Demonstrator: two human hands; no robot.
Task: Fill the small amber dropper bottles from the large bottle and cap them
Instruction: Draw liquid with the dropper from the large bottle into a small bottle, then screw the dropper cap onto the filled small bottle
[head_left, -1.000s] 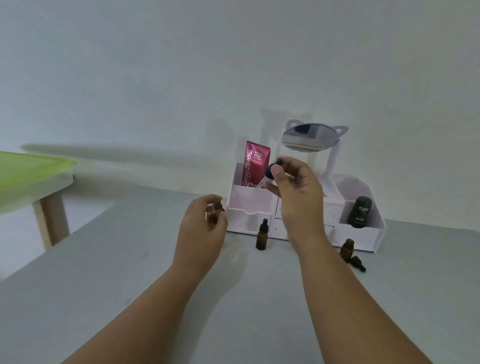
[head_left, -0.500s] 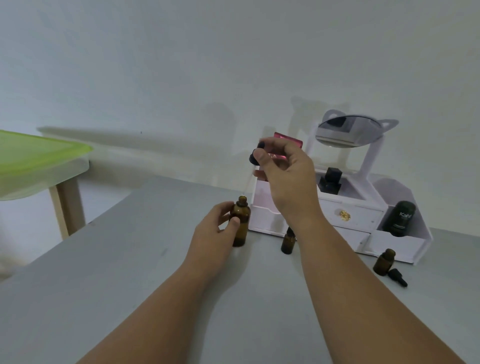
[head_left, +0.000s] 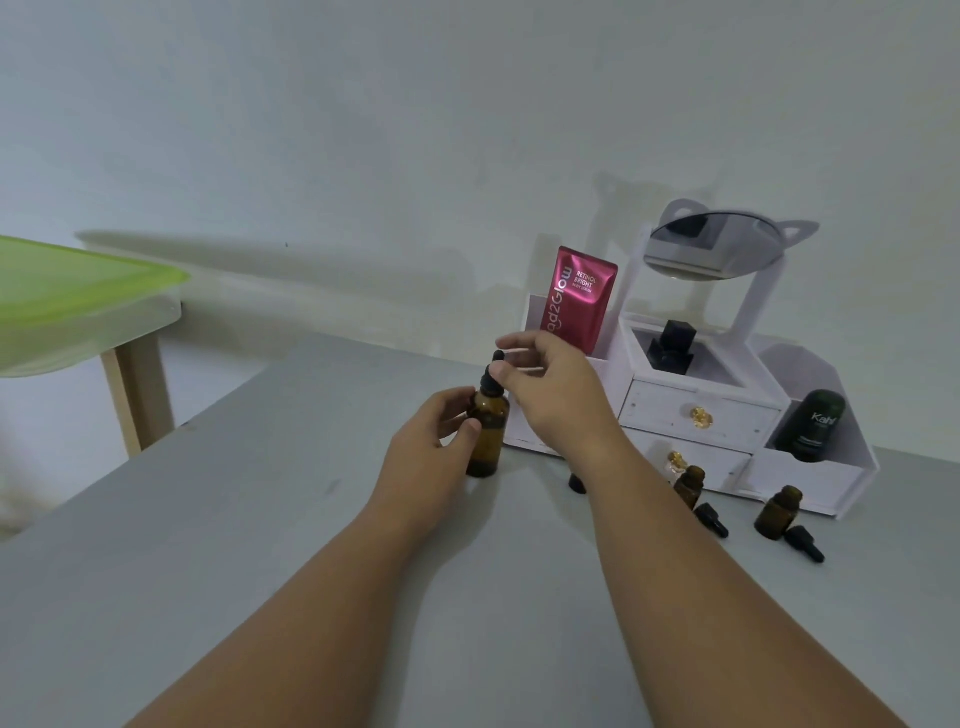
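The large amber bottle (head_left: 485, 431) stands upright on the grey table (head_left: 260, 519), with my left hand (head_left: 434, 447) wrapped around its body. My right hand (head_left: 550, 395) pinches the black dropper cap (head_left: 492, 376), which sits in the bottle's neck. Two small amber bottles (head_left: 689, 486) (head_left: 776, 512) stand uncapped to the right, each with a black dropper cap (head_left: 711, 519) (head_left: 804, 543) lying beside it. A third small bottle (head_left: 575, 483) is mostly hidden behind my right forearm.
A white organiser (head_left: 701, 410) with drawers and a cat-ear mirror (head_left: 717, 249) stands at the table's back, holding a pink sachet (head_left: 579, 299) and a dark green tube (head_left: 813, 426). A green-topped table (head_left: 67, 296) is at the left.
My right hand has lowered the dropper cap from above the bottle into its neck. The left hand keeps hold of the large bottle on the table. The view has shifted left.
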